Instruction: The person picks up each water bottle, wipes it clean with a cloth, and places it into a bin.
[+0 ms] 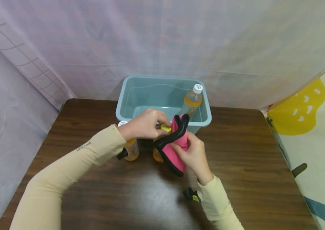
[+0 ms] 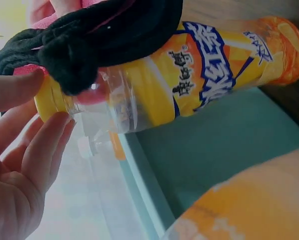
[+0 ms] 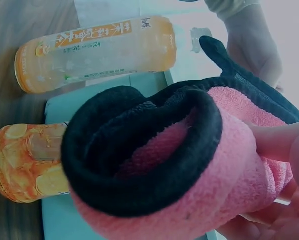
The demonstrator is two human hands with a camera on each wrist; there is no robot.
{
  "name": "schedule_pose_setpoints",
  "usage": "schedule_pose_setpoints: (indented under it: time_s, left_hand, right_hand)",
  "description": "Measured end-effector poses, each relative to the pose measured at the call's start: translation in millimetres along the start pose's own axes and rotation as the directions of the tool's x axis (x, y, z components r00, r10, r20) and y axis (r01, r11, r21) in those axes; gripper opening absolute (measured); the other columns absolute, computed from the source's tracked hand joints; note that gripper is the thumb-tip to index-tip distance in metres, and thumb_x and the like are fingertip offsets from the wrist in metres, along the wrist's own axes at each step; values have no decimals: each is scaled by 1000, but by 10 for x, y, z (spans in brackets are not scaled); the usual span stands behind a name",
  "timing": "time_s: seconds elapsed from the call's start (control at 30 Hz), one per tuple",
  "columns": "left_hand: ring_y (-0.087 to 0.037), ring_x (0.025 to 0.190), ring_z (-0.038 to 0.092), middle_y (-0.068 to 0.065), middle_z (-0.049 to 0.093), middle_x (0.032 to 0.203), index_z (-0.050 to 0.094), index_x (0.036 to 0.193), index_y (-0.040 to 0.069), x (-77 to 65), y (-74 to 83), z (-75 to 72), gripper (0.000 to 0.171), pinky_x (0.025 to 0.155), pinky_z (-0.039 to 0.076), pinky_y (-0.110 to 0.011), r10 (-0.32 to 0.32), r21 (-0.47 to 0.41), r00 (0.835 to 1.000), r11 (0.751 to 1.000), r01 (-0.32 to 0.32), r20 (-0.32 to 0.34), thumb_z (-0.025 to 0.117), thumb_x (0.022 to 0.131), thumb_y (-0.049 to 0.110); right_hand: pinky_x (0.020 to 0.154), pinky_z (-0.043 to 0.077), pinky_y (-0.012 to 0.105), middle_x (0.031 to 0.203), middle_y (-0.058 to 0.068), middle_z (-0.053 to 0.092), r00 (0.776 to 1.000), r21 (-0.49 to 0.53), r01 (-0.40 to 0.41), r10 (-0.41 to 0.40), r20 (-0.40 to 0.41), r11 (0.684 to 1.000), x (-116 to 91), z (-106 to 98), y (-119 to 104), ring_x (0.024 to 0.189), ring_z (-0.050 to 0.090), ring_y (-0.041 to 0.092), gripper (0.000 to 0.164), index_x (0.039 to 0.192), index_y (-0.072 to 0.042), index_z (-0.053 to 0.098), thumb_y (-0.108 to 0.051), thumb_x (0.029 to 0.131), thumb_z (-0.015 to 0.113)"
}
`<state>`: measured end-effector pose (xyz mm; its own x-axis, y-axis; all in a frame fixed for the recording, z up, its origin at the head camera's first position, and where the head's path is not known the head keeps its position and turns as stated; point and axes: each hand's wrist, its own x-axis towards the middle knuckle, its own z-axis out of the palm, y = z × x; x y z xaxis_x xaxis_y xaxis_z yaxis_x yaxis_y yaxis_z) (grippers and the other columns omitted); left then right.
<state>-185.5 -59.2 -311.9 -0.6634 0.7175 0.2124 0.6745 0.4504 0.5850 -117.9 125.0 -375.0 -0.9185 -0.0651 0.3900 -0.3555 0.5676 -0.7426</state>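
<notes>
Black-edged pink fleecy cloth (image 1: pixel 175 157), gripped in our right hand (image 1: pixel 194 156), over the brown wooden table (image 1: pixel 251 156) toward its far edge, our left hand (image 1: pixel 148 124) pinching a yellow-labelled clear plastic bottle (image 2: pixel 204 70) by its yellow cap (image 2: pixel 48 102)

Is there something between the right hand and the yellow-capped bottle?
Yes: the black-edged pink cloth, gripped by the right hand, is between it and the yellow-capped bottle. The left hand pinches the yellow cap directly.
</notes>
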Motion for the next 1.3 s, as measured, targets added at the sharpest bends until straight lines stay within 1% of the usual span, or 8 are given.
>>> schedule_pose_setpoints:
  time_s: [0.17, 0.33, 0.5, 0.63, 0.8, 0.93, 1.13, 1.3]
  left_hand:
    - [-10, 72, 57, -2, 67, 85, 72, 91, 6, 2, -14, 10, 19, 63, 47, -18, -19, 2, 1000, 1000, 19, -22, 72, 71, 8]
    - [-9, 70, 55, 0, 66, 82, 73, 91, 8, 5, -23, 18, 19, 62, 47, -20, -68, -14, 998, 998, 68, -15, 74, 72, 10]
    - [-10, 71, 56, 1, 66, 84, 73, 92, 10, 13, -23, 27, 20, 63, 47, -20, -95, -17, 995, 995, 95, -9, 74, 72, 11]
    - [-10, 74, 58, 1, 66, 86, 73, 92, 10, 11, -32, 29, 20, 67, 48, -22, -96, -10, 995, 995, 96, -12, 74, 72, 12]
    - [-10, 77, 58, 2, 67, 87, 73, 92, 11, 7, -33, 31, 19, 69, 48, -23, -108, 4, 994, 994, 108, -12, 74, 73, 15]
    - [-10, 77, 58, 3, 67, 87, 73, 93, 12, 6, -24, 31, 19, 69, 48, -24, -117, 18, 993, 993, 117, -8, 74, 74, 17]
    - [-11, 80, 60, 2, 67, 89, 73, 92, 13, 15, -18, 25, 19, 73, 48, -23, -128, -3, 992, 992, 128, 0, 74, 74, 17]
    - [-12, 82, 60, 2, 66, 90, 73, 93, 13, 13, -13, 19, 19, 73, 49, -23, -144, -6, 990, 990, 144, 12, 74, 75, 17]
  right_hand:
    - [61, 50, 34, 82, 11, 66, 1000, -17, -2, 2, -20, 1000, -9, 47, -2, 71, 59, 19, 31, 93, -1, 64, -11, 68, 79]
    - [59, 49, 33, 82, 10, 66, 996, -14, 2, -3, -91, 1000, -113, 158, 66, 68, 58, 17, 28, 92, -1, 64, -5, 67, 78]
    - [53, 46, 30, 71, 8, 63, 982, -26, 31, -35, -185, 999, -227, 293, 188, 60, 54, 16, 28, 86, -1, 63, -2, 62, 78]
    - [49, 42, 27, 64, 7, 60, 977, -25, 31, -36, -209, 999, -287, 385, 298, 55, 49, 14, 27, 82, -1, 62, -1, 60, 77]
    - [46, 41, 27, 59, 5, 57, 983, -28, 2, -7, -186, 1000, -343, 480, 453, 53, 47, 13, 26, 81, -1, 62, 1, 59, 75]
    - [46, 42, 28, 58, 5, 56, 991, -37, -40, 35, -127, 999, -383, 562, 600, 53, 48, 15, 22, 80, -2, 60, 1, 61, 72]
    - [54, 49, 36, 69, 11, 64, 995, -71, -95, 92, -40, 993, -439, 650, 776, 61, 60, 22, 25, 81, -2, 60, -5, 63, 77]
    - [57, 50, 38, 71, 12, 65, 995, -57, -100, 99, -23, 993, -449, 675, 820, 64, 61, 24, 27, 83, -1, 61, -5, 62, 78]
